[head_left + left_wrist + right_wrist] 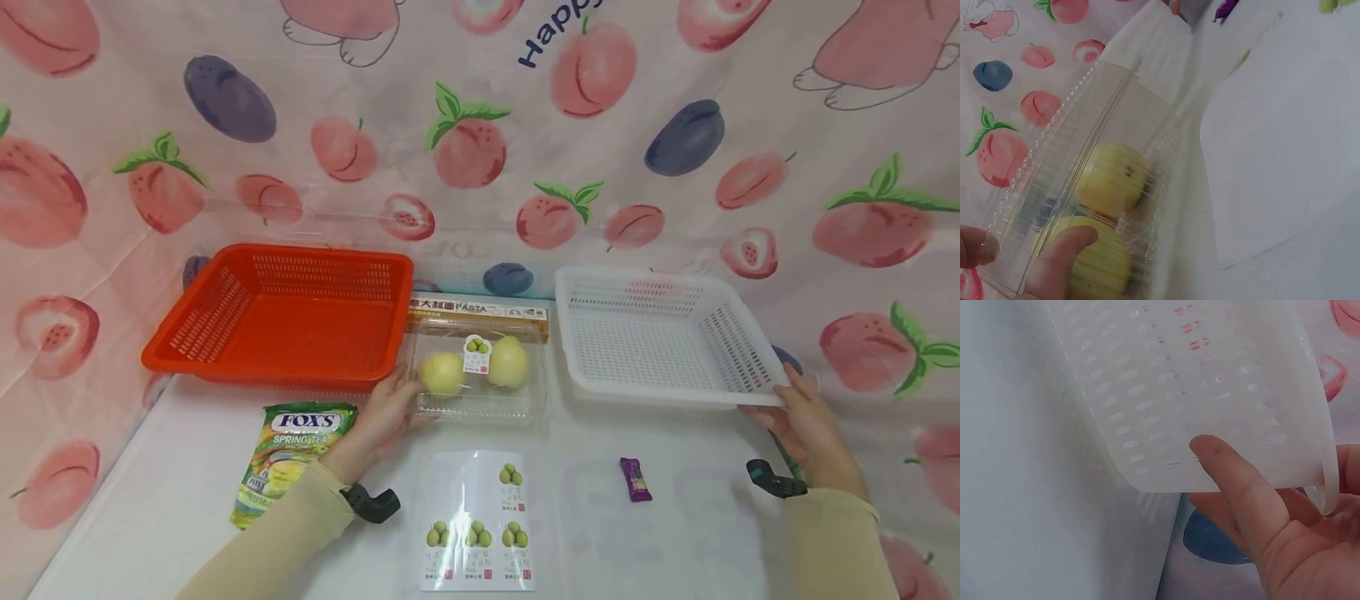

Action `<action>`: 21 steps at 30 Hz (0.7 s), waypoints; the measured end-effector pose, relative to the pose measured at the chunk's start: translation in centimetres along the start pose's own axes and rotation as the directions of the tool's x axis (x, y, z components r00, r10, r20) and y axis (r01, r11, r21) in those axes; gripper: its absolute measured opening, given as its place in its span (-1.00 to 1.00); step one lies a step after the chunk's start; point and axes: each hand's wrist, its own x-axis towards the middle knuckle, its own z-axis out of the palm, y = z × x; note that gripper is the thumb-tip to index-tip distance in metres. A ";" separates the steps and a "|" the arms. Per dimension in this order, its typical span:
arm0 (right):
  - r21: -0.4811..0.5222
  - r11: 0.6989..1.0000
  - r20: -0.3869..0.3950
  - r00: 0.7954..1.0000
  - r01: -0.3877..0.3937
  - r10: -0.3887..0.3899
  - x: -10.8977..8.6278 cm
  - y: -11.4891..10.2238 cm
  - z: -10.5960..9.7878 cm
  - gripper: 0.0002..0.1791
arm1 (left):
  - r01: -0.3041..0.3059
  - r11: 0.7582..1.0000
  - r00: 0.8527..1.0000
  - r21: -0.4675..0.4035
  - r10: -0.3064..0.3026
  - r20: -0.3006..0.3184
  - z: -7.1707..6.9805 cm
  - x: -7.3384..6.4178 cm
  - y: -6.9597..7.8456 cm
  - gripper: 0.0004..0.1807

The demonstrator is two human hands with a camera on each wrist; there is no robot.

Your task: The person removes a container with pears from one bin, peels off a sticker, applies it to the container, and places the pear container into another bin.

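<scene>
My left hand [381, 410] grips the left side of a clear plastic clamshell box [480, 403], thumb over its lid in the left wrist view. Two round yellow pears [508, 362] show through the lid, which bears a small white label [477, 354] with a pear picture. At the right, my right hand [812, 427] holds the near right corner of a white plastic basket [667, 392]. Its thumb [1213, 450] lies along the basket's perforated wall in the right wrist view, while other fingers curl at the rim.
A red basket [322, 333] stands at the back left, with a green FOX'S candy bag [288, 454] before it. Behind the box lies a pasta package [487, 308]. A sticker sheet [477, 517] and a purple wrapped snack [635, 480] lie nearer. Fruit-print cloth hangs behind.
</scene>
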 end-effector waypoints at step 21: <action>-0.022 1.000 0.011 1.000 0.014 -0.014 0.2 0.0 -0.3 -0.17 | -0.033 0.999 0.998 -0.020 0.034 0.050 2.4 -2.9 2.6 -0.23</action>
